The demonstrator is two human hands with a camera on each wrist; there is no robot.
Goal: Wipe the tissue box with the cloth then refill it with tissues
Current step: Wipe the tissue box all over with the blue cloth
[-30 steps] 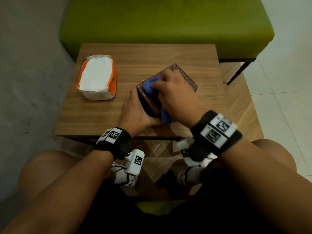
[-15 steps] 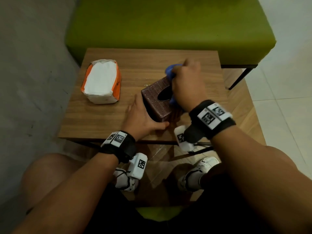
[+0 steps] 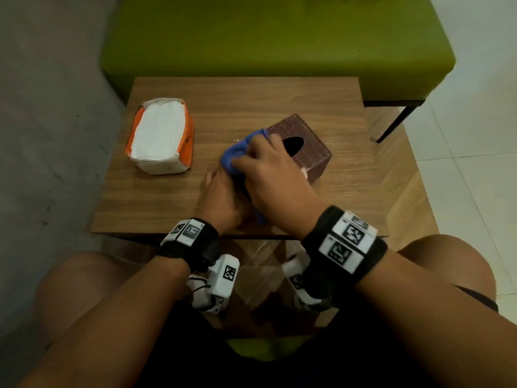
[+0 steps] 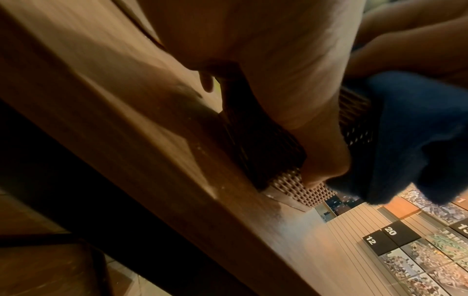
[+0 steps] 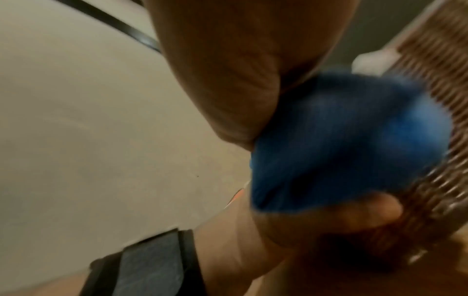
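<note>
Resting on the wooden counter, right of centre, the brown woven tissue box sits upright with its oval top slot facing up and dark inside. The right hand lies over the box's near left corner, fingers curled around a bunched blue cloth, which is pressed against the box's top edge and left side; the right wrist view, blurred, confirms the cloth wadded in the palm and touching the box's ribbed wall. The left hand braces the box's near side, partly hidden beneath the right hand; the left wrist view shows its thumb laid down against the woven wall at the counter's surface, so the hand clasps the box. An opened orange pack of white tissues lies well apart at the counter's left. A green bench stands beyond the counter.
</note>
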